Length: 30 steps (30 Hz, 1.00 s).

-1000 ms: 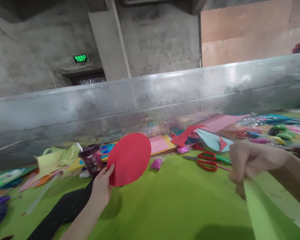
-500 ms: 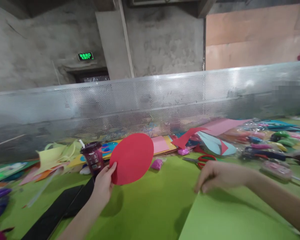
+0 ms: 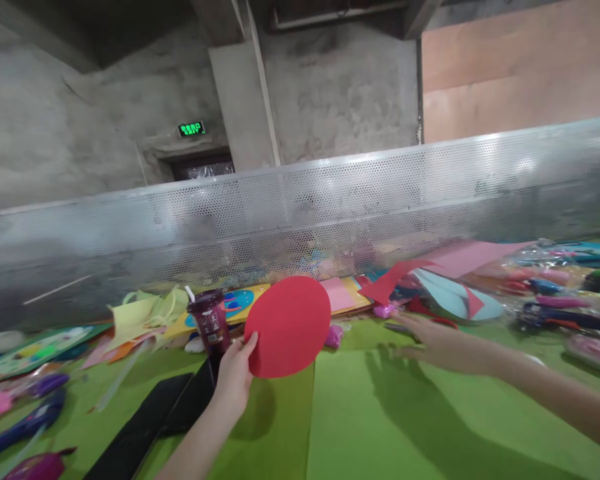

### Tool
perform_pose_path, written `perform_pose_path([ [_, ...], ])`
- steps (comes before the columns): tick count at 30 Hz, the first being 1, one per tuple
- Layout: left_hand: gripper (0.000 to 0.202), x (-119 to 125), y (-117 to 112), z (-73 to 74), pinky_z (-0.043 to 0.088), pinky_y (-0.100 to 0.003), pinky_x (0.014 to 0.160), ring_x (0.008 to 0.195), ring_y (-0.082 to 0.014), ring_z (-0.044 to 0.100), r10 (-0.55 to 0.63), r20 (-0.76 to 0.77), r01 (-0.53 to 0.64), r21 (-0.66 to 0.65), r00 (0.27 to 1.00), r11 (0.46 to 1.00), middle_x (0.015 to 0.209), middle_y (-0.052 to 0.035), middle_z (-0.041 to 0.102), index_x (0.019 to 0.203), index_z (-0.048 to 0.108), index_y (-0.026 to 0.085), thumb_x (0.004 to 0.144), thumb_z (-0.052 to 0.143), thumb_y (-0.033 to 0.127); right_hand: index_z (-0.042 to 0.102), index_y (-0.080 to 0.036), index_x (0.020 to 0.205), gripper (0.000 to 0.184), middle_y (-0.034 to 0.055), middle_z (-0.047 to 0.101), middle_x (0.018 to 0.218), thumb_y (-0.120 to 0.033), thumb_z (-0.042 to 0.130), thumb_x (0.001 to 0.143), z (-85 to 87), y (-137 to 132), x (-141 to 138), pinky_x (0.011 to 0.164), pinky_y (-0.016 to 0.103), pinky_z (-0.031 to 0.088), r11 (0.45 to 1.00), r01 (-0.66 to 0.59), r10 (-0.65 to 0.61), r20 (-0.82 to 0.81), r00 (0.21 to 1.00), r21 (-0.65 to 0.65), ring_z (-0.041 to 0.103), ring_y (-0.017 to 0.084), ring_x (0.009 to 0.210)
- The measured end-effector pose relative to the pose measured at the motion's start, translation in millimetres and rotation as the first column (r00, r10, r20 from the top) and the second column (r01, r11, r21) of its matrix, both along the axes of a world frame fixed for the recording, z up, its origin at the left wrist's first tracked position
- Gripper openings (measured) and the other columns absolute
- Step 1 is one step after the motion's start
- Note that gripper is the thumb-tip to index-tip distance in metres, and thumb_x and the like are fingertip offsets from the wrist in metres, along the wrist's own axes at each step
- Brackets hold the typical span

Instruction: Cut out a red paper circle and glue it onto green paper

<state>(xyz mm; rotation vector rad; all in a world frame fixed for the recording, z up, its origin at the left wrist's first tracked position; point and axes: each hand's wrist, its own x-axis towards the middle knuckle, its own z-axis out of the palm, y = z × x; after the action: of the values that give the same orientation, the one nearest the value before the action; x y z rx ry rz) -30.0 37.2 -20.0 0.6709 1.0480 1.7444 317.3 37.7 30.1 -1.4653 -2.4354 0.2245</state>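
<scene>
Pinching the already-cut red circle [image 3: 291, 325] mid-frame with my left grip [image 3: 236, 375], I hold my right grip [image 3: 439, 343] spread near the scissors [image 3: 398, 328]; the green sheet [image 3: 343, 417], lower right, looks uncut.

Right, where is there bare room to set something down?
On the light-green paper sheet, below the right hand; also the green tabletop below the red paper circle, left of that sheet. Crowded: far left, and along the perforated silver metal panel, from the dark purple lidded cup rightward.
</scene>
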Motion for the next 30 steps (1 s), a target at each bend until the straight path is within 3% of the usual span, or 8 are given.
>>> perform_pose_path([
  [2,0.005,-1,1,-1.9,0.05,-0.028,0.064,0.062,-0.0148,0.063,-0.01,-0.008,0.01,-0.003,1.0,1.0,0.068,-0.0051,0.066,0.077,0.057,0.016,0.074,0.055,0.012,0.012,-0.007,0.135,0.081,0.0173,0.022,0.137,-0.059,0.031,0.076,-9.8,-5,-30,0.097,0.046,0.028,0.984,0.032,-0.021,0.062,0.998,-0.175,0.028,0.033,0.12],
  [4,0.006,-4,3,-3.7,0.05,-0.028,0.064,0.063,-0.0148,0.063,-0.003,-0.01,0.004,0.005,1.0,1.0,0.069,-0.005,0.066,0.078,0.057,0.016,0.074,0.055,0.012,0.015,0.003,0.132,0.086,0.0238,0.017,0.135,-0.061,0.027,0.076,-22.1,-10,-56,0.099,0.047,0.023,0.973,0.053,-0.021,0.141,0.99,-0.224,0.017,0.034,0.123],
  [9,0.005,-7,5,-6.1,0.049,-0.03,0.065,0.063,-0.0153,0.064,-0.015,-0.011,0.015,0.034,1.0,0.999,0.07,-0.0042,0.067,0.078,0.057,0.017,0.073,0.057,0.015,0.013,-0.001,0.133,0.082,0.0203,0.006,0.137,-0.06,0.027,0.077,-43.6,-31,-73,0.098,0.054,0.014,0.998,-0.014,0.02,0.118,0.993,-0.056,0.001,0.034,0.124],
  [14,0.006,-2,3,-4.0,0.049,-0.029,0.066,0.067,-0.0161,0.064,-0.052,-0.033,0.053,0.026,0.998,0.998,0.072,-0.0044,0.067,0.077,0.058,0.018,0.072,0.059,0.019,0.003,-0.02,0.133,0.088,0.0089,-0.005,0.138,-0.059,0.047,0.068,-22.8,-56,-37,0.097,0.055,0.012,0.913,-0.315,0.345,0.078,0.935,-0.259,-0.002,0.033,0.124],
  [19,0.008,0,0,0.2,0.049,-0.029,0.063,0.066,-0.017,0.063,-0.05,-0.061,0.05,0.004,0.997,0.999,0.073,-0.0062,0.067,0.077,0.058,0.017,0.071,0.06,0.022,0.001,-0.017,0.133,0.106,0.009,-0.007,0.138,-0.062,0.058,0.056,-4.8,-43,-16,0.099,0.05,0.009,0.896,-0.278,0.332,0.107,0.937,-0.346,-0.002,0.031,0.125],
  [22,0.009,-1,0,-0.6,0.049,-0.03,0.062,0.064,-0.0172,0.063,-0.034,-0.072,0.034,0.003,0.997,0.999,0.073,-0.0065,0.067,0.076,0.057,0.016,0.07,0.061,0.022,-0.003,-0.013,0.133,0.078,0.0074,-0.003,0.14,-0.06,0.025,0.078,-18.0,-26,-30,0.103,0.041,0.011,0.967,-0.071,0.087,0.052,0.995,-0.246,0.0,0.023,0.126],
  [25,0.008,-3,2,-3.1,0.049,-0.029,0.063,0.064,-0.0165,0.063,-0.004,-0.073,0.005,0.011,0.997,1.0,0.073,-0.0058,0.066,0.077,0.057,0.017,0.071,0.06,0.021,0.005,-0.001,0.133,0.085,0.0183,0.007,0.138,-0.062,0.024,0.076,-34.6,-19,-57,0.102,0.045,0.01,0.984,0.027,-0.01,0.099,0.995,-0.174,0.001,0.03,0.125],
  [30,0.005,-3,3,-1.5,0.049,-0.029,0.065,0.065,-0.0159,0.063,0.008,-0.076,-0.008,0.01,0.997,1.0,0.073,-0.0048,0.067,0.077,0.058,0.018,0.072,0.058,0.019,0.015,-0.006,0.134,0.082,0.0208,0.012,0.137,-0.061,0.033,0.074,-25.0,-55,-112,0.096,0.055,0.022,0.946,-0.234,0.261,0.101,0.96,-0.224,0.01,0.038,0.123],
])
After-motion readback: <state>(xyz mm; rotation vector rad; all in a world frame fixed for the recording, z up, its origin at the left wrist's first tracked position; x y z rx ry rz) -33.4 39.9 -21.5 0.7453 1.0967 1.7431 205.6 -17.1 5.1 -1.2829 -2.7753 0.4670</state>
